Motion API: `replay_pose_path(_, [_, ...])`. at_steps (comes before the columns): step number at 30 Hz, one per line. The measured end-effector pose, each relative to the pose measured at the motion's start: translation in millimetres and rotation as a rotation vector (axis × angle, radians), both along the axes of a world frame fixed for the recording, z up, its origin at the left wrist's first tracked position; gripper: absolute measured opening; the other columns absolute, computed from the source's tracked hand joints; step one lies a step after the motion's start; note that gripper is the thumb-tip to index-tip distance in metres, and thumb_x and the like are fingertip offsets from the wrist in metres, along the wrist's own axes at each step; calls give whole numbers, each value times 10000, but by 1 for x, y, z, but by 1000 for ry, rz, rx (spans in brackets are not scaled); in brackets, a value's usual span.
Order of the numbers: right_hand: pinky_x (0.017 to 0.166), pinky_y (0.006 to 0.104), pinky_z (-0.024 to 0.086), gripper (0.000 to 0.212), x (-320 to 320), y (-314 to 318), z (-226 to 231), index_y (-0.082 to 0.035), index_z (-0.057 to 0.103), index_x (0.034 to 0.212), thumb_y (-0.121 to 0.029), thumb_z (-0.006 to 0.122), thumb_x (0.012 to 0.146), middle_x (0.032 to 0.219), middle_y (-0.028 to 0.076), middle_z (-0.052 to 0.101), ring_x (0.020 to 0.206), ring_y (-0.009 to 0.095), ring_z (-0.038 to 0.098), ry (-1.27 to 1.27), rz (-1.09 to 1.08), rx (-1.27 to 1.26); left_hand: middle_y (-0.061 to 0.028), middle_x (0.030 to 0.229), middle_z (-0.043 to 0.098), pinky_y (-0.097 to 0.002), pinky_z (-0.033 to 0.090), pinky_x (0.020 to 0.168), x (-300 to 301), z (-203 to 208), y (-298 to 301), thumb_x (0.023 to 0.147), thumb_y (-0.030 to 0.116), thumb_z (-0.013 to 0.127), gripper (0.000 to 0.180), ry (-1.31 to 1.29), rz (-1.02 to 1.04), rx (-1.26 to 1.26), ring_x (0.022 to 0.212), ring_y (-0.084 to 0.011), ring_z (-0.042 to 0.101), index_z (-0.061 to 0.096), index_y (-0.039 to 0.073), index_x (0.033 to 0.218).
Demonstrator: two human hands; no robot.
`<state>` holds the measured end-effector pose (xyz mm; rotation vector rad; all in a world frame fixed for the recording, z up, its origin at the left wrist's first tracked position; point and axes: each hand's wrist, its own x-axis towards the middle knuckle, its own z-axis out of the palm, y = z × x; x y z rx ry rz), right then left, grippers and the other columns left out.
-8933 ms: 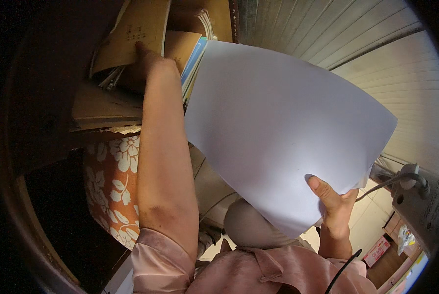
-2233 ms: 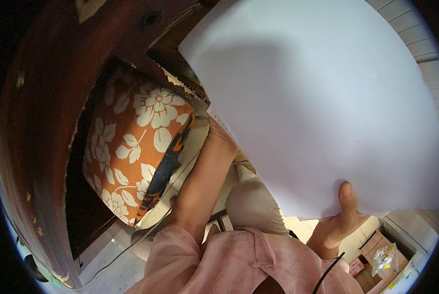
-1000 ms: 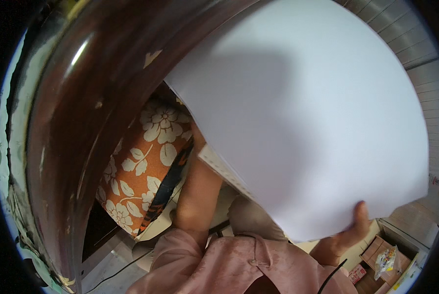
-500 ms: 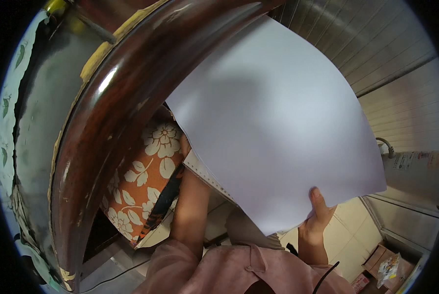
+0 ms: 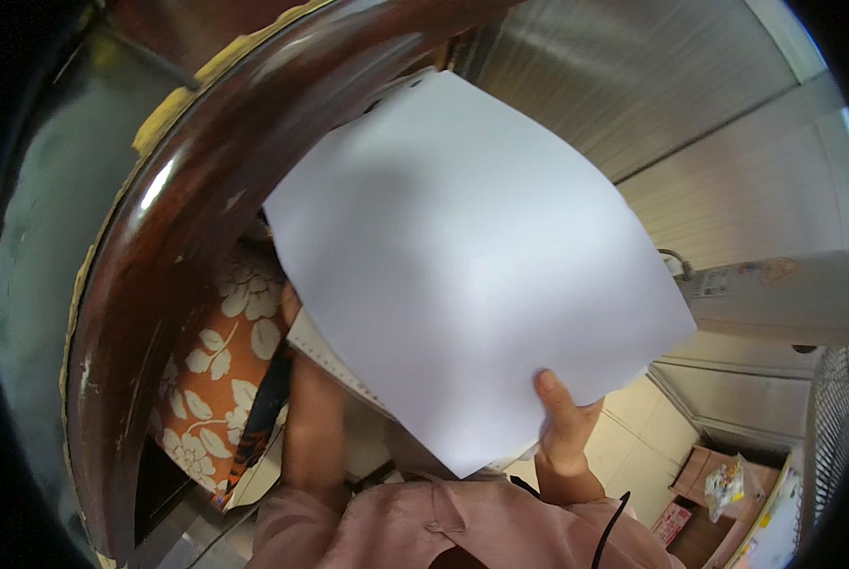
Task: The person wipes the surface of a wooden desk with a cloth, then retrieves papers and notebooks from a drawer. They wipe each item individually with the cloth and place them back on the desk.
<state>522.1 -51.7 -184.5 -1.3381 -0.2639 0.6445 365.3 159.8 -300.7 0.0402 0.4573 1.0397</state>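
Observation:
A large blank white sheet of paper (image 5: pixel 462 256) spreads across the middle of the view, slightly curved. My right hand (image 5: pixel 566 431) grips its near right edge, thumb flat on top and fingers underneath. Under the left edge shows a strip with a row of small punched holes (image 5: pixel 339 365), like the margin of further pages. My left hand (image 5: pixel 290 303) reaches beneath that left side; only a sliver of it shows, and its fingers are hidden by the paper. Dark marks or holes appear on something beneath the paper's far corner.
A polished dark wooden table edge (image 5: pixel 130 275) curves along the left. Below it sits an orange floral cushion (image 5: pixel 221 379). Pale panelling (image 5: pixel 728 161) rises at right, with a grey cylinder (image 5: pixel 775 294) before it. A cardboard box (image 5: pixel 714 493) stands on the tiled floor.
The paper and both hands sit farther left in the view, as does the room around them. The paper's far corner now shows clear of the wooden edge. My right hand keeps its grip.

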Motion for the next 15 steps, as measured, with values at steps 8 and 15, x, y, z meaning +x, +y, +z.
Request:
replay_pose_path(8, [870, 338, 450, 495, 10, 13, 33, 6, 502, 1213, -78, 723, 778, 1086, 97, 595, 989, 205, 571, -55, 155, -20, -100, 1113, 610, -361, 524, 825, 1, 5, -5, 975, 339, 399, 399, -22, -35, 4, 984, -243, 609, 546, 46, 1202])
replay_pose_path(15, [790, 324, 493, 300, 7, 27, 65, 25, 572, 1122, -92, 675, 866, 1021, 109, 634, 936, 189, 605, -352, 332, -23, -103, 1108, 611, -360, 525, 820, 13, 6, -7, 977, 328, 397, 393, -35, -96, -11, 977, -244, 612, 546, 40, 1199])
